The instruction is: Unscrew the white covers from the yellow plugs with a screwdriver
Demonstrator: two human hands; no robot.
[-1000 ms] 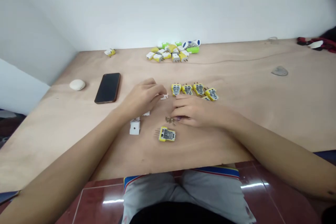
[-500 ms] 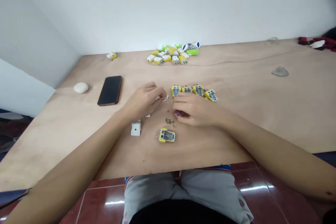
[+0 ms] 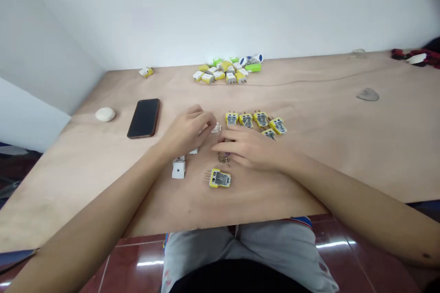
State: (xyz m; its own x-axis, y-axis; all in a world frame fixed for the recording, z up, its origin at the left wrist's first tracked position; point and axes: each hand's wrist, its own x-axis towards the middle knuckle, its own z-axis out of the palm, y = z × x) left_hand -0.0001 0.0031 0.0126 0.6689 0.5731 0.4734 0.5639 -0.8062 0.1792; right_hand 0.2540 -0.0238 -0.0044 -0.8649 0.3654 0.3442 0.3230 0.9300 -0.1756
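Note:
My left hand (image 3: 190, 129) rests on the table with curled fingers, their tips beside small white plastic pieces (image 3: 216, 128). Whatever it may pinch is hidden. Over a little heap of screws (image 3: 223, 159) is my right hand (image 3: 245, 147), its fingers bent and reaching left. Something small and purple (image 3: 227, 154) shows beneath those fingers, too covered to name. Beyond it lie several opened yellow plug halves (image 3: 260, 119) with metal prongs and grey insides. Nearer me is another opened yellow plug half (image 3: 220, 178), prongs to the left. White plug covers (image 3: 178, 169) lie below my left hand.
A black phone (image 3: 144, 118) and a white rounded object (image 3: 105, 114) are at the left. Against the wall sits a pile of yellow, white and green plugs (image 3: 225, 71), with a single plug (image 3: 146, 72) farther left. A grey flat piece (image 3: 368, 94) lies at the right.
My right hand has shifted left and slightly toward me, over the screws, uncovering another opened plug half behind it. My left hand has barely moved.

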